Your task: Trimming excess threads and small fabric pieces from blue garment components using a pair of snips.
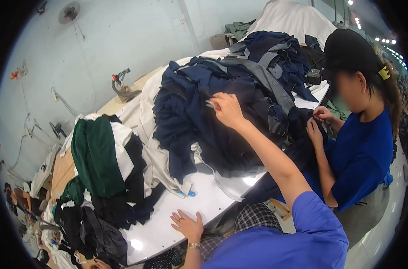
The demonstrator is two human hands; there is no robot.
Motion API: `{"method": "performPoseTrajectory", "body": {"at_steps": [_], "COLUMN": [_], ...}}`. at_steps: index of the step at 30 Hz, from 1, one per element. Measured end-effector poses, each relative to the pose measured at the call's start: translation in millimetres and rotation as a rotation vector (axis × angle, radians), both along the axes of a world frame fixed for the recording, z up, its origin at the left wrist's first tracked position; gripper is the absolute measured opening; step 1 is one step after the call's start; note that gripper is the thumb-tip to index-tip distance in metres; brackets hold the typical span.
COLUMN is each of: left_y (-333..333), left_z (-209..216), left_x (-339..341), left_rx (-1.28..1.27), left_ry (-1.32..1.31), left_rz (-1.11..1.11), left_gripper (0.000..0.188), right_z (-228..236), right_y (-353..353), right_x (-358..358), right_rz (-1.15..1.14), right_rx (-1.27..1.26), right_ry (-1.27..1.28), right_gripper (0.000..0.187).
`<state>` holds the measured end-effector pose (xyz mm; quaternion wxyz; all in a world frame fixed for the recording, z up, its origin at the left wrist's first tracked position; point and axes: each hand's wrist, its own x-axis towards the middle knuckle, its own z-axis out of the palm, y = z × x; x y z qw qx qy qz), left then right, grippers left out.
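My left hand [188, 225] lies flat on the white tabletop [161, 224] with its fingers spread, holding nothing. It wears a ring, and a bracelet circles the wrist. My right arm stretches over a large heap of navy and dark cloth pieces [181, 96]. At the heap's upper side, my right hand [227, 109] is closed around a small pale, metallic-looking tool [210, 104]; most of it is hidden in the fingers. A small blue object [189, 193] rests on the table between my left hand and the heap, partly under a pale strip of cloth.
To the right, a person in a blue shirt [363, 157] and black cap handles dark cloth with both hands. Green, white and black garments [96, 154] hang over the table at left. A white-covered pile [298, 20] rises at the back. Part of another hand [101, 264] shows at the lower left.
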<state>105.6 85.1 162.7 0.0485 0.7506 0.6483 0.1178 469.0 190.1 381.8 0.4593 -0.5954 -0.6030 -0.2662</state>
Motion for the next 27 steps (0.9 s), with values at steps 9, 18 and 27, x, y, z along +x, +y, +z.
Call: {"method": "performPoseTrajectory", "body": {"at_steps": [9, 18, 27], "left_y": [4.7, 3.8, 1.7], "left_z": [1.1, -0.1, -2.0], "left_x": [0.6, 4.2, 0.8], "left_rx": [0.04, 0.066, 0.045], "left_ry": [-0.005, -0.005, -0.03], "left_rz": [0.004, 0.002, 0.001], "left_gripper": [0.085, 0.084, 0.095], "right_z": [39.7, 98.8, 103.6], "right_y": [39.0, 23.5, -116.2], "right_x": [30.8, -57.7, -242.4], "right_rz": [0.139, 0.35, 0.676], "right_rx": [0.124, 0.175, 0.141], "right_ry": [0.49, 0.346, 0.037], "right_gripper": [0.023, 0.019, 0.033]}}
